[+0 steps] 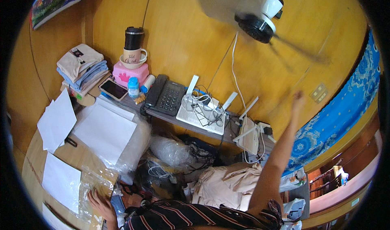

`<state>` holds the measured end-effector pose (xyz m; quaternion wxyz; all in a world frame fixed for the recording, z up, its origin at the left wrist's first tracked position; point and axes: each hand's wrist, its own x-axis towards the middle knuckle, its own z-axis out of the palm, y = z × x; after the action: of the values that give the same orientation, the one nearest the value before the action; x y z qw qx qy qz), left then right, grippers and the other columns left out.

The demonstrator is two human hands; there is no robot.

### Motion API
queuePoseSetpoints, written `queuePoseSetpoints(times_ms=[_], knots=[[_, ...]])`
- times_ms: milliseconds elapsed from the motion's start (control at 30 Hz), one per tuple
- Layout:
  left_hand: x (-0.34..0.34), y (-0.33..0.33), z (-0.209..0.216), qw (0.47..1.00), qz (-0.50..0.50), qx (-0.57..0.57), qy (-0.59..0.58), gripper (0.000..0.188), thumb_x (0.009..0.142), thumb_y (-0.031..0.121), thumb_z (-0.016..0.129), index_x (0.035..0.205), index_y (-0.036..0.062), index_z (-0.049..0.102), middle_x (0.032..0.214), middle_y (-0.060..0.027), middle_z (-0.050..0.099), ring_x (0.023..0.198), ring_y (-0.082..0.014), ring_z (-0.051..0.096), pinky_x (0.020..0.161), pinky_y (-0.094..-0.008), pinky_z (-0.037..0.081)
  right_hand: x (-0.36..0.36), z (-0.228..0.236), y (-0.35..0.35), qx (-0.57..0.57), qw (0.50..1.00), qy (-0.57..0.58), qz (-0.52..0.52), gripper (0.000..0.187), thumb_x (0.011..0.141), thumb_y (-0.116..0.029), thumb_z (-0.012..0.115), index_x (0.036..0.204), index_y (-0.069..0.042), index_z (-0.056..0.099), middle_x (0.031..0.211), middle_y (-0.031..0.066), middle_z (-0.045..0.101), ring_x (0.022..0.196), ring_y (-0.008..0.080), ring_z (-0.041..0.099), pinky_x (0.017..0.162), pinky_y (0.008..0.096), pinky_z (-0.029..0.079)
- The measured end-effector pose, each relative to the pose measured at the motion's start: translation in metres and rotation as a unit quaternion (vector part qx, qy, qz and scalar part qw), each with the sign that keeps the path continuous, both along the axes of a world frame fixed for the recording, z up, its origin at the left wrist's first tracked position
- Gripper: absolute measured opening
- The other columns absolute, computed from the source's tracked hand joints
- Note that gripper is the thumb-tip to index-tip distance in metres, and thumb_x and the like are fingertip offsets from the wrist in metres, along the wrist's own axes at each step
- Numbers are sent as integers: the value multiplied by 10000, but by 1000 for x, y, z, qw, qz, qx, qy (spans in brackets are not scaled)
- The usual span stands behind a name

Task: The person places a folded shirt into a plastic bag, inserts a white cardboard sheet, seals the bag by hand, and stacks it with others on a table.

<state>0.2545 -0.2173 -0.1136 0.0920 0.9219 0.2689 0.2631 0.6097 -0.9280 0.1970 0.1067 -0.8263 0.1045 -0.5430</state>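
Observation:
My left hand (101,205) lies at the right edge of the wooden table, its fingers stretched out over clear plastic wrap (97,177). Beside it is a white sheet of paper (61,181). My right arm reaches up towards the yellow wall, and my right hand (298,100) is raised below the wall fan (260,25). Its fingers look curled together; anything in them is too small to make out. The fan's blades are a blur. More white paper (106,130) rests on plastic farther back, and loose sheets (57,118) lie to its left.
Along the wall, a shelf holds a black desk phone (165,96), white routers (201,118) with tangled cables, a smartphone (113,89), a pink box (131,72) with a mug, and folded clothes (81,65). Beige cloth (227,183) lies below. A blue curtain (325,132) hangs right.

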Motion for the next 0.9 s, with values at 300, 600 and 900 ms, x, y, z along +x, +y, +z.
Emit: queuePoseSetpoints(times_ms=[300,600,900], knots=[[10,5,-7,1000,1,19,7,440,797,193,434,1194,16,367,1242,-222,326,1166,-387,280,963,-468,230,-66,255,302,-588,791,37,166,541,669,5,600,1156,-170,444,1265,69,361,1145,284,345,923,335,353],[6,-2,2,999,45,1,-13,449,769,132,425,1201,24,362,1247,-231,313,1166,-403,277,967,-484,228,-23,257,328,-575,771,122,244,370,590,65,583,910,-105,507,1025,66,463,1005,273,412,840,344,377],[4,6,-15,998,48,-13,-31,438,773,124,443,1193,24,368,1251,-224,309,1169,-396,275,967,-470,237,-6,270,308,-419,818,221,327,253,684,-28,590,926,-54,520,1060,119,474,1109,245,388,906,307,331]])
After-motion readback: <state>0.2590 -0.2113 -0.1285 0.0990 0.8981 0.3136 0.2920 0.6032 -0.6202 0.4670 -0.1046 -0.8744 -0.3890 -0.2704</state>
